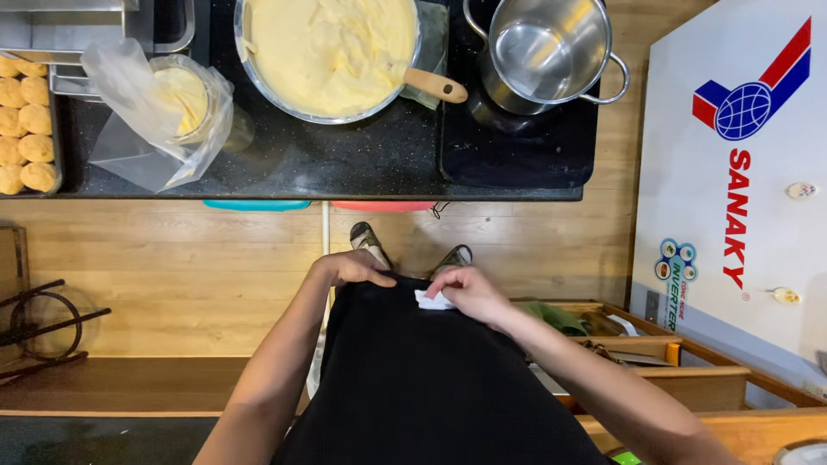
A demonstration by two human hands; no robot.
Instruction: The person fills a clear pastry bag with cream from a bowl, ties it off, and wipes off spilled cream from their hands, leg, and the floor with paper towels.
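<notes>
— Where are the hands?

— Both low, against the black apron (431, 379), well back from the counter (345, 168). My right hand (469, 294) pinches a small white tissue (432, 300) between curled fingers and presses it to the apron's top hem. My left hand (355, 269) rests flat beside it, fingers loosely curled on the cloth, gripping nothing that I can see.

— So which step is this?

— I judge it a wipe-down: a cleaning pause, away from the food. The pan (332, 52) of yellow cream sits at the counter's far edge, the cup (185, 99) lined with a clear bag near its left end (some cream already in it), and the tray (30, 120) of round puffs at the left corner. An empty steel pot (547, 52) stands toward the right.

— What does the next move call for?

— As I read it, getting rid of the tissue somewhere off the counter, so both hands are free and clean before reaching forward over the near edge.
</notes>
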